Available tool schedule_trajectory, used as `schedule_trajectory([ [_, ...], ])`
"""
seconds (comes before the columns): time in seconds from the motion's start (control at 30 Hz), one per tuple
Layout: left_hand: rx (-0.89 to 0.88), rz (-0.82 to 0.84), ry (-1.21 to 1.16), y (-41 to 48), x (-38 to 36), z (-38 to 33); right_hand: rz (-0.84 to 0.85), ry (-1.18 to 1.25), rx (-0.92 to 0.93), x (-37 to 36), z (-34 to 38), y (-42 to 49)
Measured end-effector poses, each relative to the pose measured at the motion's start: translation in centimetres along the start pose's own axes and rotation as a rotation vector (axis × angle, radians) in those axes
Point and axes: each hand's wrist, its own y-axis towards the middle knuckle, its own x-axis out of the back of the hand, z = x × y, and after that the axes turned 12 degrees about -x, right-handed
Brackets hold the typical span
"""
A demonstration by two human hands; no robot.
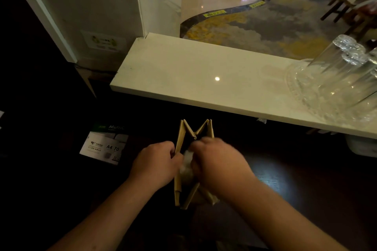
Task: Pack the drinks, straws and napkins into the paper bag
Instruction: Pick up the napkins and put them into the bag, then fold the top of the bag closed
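Readable from my end: only the paper ream pack (pixel 104 144), left of the paper bag (pixel 184 140). Its dark top band reads "Multi", cut off after that, and the white label below reads "A4 70". Smaller print there is too fine. The wall sticker (pixel 104 42) far above the pack and the yellow floor tags (pixel 215 13) carry marks I can't make out.

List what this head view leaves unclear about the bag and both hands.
- Paper bag contents: hidden by both hands and darkness; only something pale shows between them.
- Right hand: motion-blurred, grip unreadable.
- Left hand: fingertips hidden behind the bag's edge.
- Drinks, straws: none can be made out.
- Glasses: cut off by the right edge.
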Motion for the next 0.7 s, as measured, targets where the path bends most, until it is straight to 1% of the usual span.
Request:
schedule_trajectory([
  [0.07, 0.003, 0.054, -0.044, -0.2, 0.4, -0.2, -0.102, 0.036, 0.043, 0.8, -1.0, 1.9],
  [0.1, 0.008, 0.091, -0.062, -0.4, 0.7, -0.4, -0.117, 0.035, 0.059, 1.0, -1.4, 2.9],
  [0.17, 0.013, 0.182, -0.066, -0.6, 1.2, -0.7, -0.072, -0.014, 0.055, 1.1, -2.2, 4.8],
  [0.27, 0.015, 0.391, -0.070, -0.9, 1.8, -0.8, 0.005, -0.232, 0.015, 0.3, -3.1, 6.9],
  [0.33, -0.001, 0.509, -0.039, -1.0, 2.3, -0.7, 0.009, -0.343, -0.012, 0.0, -3.8, 7.5],
  [0.37, -0.013, 0.530, -0.013, -0.9, 2.5, -0.6, 0.001, -0.370, -0.028, 0.0, -4.3, 7.6],
  [0.4, -0.025, 0.519, 0.025, -0.6, 2.6, -0.5, -0.004, -0.387, -0.055, 0.1, -4.8, 7.5],
  [0.43, -0.045, 0.473, 0.080, -0.3, 2.8, -0.5, -0.012, -0.391, -0.089, 0.4, -5.5, 7.4],
  [0.5, -0.124, 0.292, 0.250, 0.8, 3.1, -0.3, -0.002, -0.381, -0.208, 1.0, -7.5, 6.7],
  [0.57, -0.270, 0.083, 0.378, 2.5, 3.3, -0.3, 0.102, -0.321, -0.415, 1.7, -9.9, 5.3],
  [0.6, -0.328, 0.021, 0.405, 3.3, 3.4, -0.5, 0.185, -0.294, -0.509, 1.9, -10.7, 4.4],
  [0.63, -0.373, -0.006, 0.420, 4.2, 3.4, -0.9, 0.262, -0.278, -0.567, 2.0, -11.3, 3.6],
  [0.7, -0.452, 0.003, 0.451, 5.6, 3.1, -1.8, 0.378, -0.272, -0.621, 1.5, -11.7, 1.9],
])
